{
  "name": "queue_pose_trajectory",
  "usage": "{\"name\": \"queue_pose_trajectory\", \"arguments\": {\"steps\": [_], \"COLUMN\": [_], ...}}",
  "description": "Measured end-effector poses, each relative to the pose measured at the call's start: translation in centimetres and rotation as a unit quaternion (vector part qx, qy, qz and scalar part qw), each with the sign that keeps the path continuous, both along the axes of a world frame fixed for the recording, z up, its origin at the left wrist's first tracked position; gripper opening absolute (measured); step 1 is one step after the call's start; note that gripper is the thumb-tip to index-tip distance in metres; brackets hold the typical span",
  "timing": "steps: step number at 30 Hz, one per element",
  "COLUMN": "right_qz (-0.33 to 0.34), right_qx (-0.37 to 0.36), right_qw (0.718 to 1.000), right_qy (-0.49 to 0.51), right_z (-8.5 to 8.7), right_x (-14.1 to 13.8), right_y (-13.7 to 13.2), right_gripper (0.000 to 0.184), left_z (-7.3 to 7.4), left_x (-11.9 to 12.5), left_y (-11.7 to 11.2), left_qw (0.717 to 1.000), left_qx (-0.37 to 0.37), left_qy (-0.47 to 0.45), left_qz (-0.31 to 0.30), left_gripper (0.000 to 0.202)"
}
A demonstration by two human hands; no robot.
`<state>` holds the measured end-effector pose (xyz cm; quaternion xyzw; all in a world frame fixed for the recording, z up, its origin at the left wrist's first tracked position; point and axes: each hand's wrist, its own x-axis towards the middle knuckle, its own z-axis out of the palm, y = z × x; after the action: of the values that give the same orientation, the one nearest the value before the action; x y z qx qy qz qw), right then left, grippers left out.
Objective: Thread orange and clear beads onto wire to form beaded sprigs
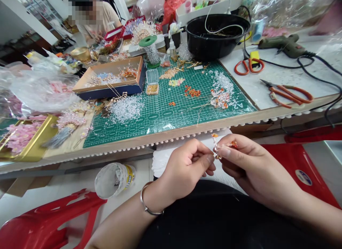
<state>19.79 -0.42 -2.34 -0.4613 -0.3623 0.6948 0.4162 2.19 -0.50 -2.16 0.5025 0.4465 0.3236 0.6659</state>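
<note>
One sprig (pixel 215 141), orange and clear, is held before the front edge of the desk (pixel 149 138). Right hand (pixel 242 158) pinches it; left hand (pixel 188 163) has thumb and fingertips drawn together beside it, grip unclear. Mat (pixel 157 118), green, lies along the front edge: orange beads (pixel 192 92) near its middle, clear beads (pixel 125 110) toward its left edge. Pliers (pixel 278 89) lie right of it.

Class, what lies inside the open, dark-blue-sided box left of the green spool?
In the box lie pale blue-and-white pieces and, towards its right end, orange pieces. Whatever sits beneath them, or low behind the near wall, is covered and cannot be seen.
</note>
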Motion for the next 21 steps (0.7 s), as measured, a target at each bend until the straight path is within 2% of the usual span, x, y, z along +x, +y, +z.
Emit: {"name": "queue_pose_trajectory", "arguments": {"steps": [2, 4, 7, 11, 15, 18, 21], "right_qz": [-0.017, -0.028, -0.043, -0.047, 0.002, 0.015, 0.018], "right_qx": [0.008, 0.022, 0.039, 0.066, 0.131, 0.160, 0.168], "right_qw": [1.000, 0.999, 0.997, 0.992, 0.975, 0.964, 0.963], "right_qy": [-0.004, -0.018, -0.051, -0.100, -0.181, -0.210, -0.211], "right_z": [-0.1, -0.4, -0.9, -1.1, -0.8, -0.7, -0.7], "right_x": [-0.2, -0.2, -0.2, 0.1, 0.7, 1.1, 1.5], "right_y": [0.1, 0.1, 0.1, 0.1, 0.0, -0.4, -0.7], "right_gripper": [0.030, 0.030, 0.028, 0.025, 0.026, 0.025, 0.025], "left_z": [-0.2, -0.2, 0.0, 0.5, 1.4, 1.9, 1.9], "left_x": [0.0, 0.0, 0.0, 0.2, -0.1, -0.6, -1.0], "left_y": [0.0, -0.1, -0.3, -0.6, -0.8, -0.7, -0.7], "left_qw": [0.998, 0.985, 0.944, 0.896, 0.878, 0.876, 0.877], "left_qx": [0.031, 0.112, 0.236, 0.358, 0.444, 0.456, 0.449], "left_qy": [0.040, 0.115, 0.208, 0.237, 0.173, 0.158, 0.168], "left_qz": [-0.025, -0.062, -0.098, -0.114, -0.048, 0.016, 0.026], "left_gripper": [0.017, 0.014, 0.015, 0.017, 0.011, 0.011, 0.011]}}
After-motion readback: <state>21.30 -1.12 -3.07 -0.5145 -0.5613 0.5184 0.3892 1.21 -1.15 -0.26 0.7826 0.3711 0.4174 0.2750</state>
